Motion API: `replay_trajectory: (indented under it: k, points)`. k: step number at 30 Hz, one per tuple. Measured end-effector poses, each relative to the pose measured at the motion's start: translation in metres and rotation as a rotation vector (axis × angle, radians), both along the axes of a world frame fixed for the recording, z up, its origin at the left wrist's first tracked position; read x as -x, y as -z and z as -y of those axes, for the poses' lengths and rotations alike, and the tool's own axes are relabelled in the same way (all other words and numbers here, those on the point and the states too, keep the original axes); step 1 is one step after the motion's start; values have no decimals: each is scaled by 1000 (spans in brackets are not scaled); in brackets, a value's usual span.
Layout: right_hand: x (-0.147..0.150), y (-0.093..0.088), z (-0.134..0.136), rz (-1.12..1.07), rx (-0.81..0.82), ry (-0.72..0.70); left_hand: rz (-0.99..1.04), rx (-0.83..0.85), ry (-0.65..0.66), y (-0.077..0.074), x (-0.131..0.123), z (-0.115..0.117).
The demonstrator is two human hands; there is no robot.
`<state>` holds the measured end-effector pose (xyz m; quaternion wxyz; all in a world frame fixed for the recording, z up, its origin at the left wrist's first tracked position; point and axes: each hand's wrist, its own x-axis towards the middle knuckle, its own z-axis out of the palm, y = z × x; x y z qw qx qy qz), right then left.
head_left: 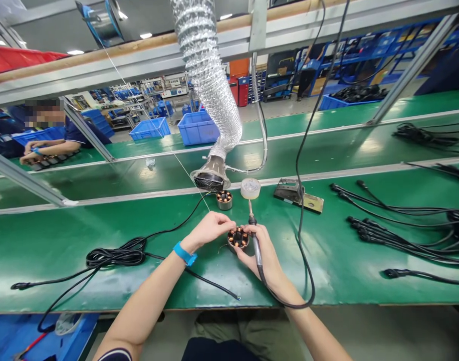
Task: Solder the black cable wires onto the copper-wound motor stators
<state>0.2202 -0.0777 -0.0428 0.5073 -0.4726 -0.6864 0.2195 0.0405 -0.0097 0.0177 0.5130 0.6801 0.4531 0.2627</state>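
Note:
A round motor stator [238,238] with copper windings sits on the green bench between my hands. My left hand [210,229], wearing a blue wristband, pinches at its upper left rim; what lies between the fingertips is hidden. My right hand [265,253] holds a soldering iron [256,246], its tip pointing away from me. Thumb and fingers of that same hand also touch the stator's right side. Behind them stands a second stator [224,200], below the fume extractor hood [210,175]. A thin wire [188,173] runs from the overhead spool [101,22] down to my left hand.
A tape roll [250,188] and an iron stand [299,195] are at the bench's back. A coiled black cable [117,253] lies left; several black cables [395,235] lie right. The iron's cord loops around my right wrist. A co-worker's arm [52,148] shows at far left.

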Motion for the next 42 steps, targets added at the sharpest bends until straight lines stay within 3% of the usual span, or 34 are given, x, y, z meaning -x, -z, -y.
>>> replay_trajectory:
  k: [3, 6, 8, 11, 14, 17, 21, 25, 31, 34, 38, 42]
  points:
    - [1, 6, 2, -52, -43, 15, -154, -269, -136, -2, 7, -7]
    - [2, 9, 4, -59, -59, -6, -271, -432, -59, 0, 19, -12]
    - [3, 9, 4, -53, -62, -16, -257, -360, 81, 1, 25, -14]
    - [3, 8, 2, -51, -56, -37, -86, -74, 181, 5, 28, -14]
    - [2, 6, 0, -35, -33, -75, 139, 181, 68, 12, 17, -11]
    - [1, 4, -1, -9, -13, -90, 310, 301, -53, 16, -1, -5]
    - [0, 3, 0, 0, -12, -80, 291, 266, -106, 10, -8, 4]
    - [2, 3, 2, -30, -14, -95, 52, 46, -191, 11, 13, 20]
    - [4, 5, 1, -2, -38, -85, -242, -88, 30, 33, 39, 56]
    - [3, 4, 1, 14, -32, -74, -215, -42, 31, 32, 39, 62]
    - [2, 4, 0, 7, -15, -84, -23, 62, -22, 22, 42, 54]
    - [2, 4, 0, 2, -13, -81, 102, 247, 5, 17, 49, 47]
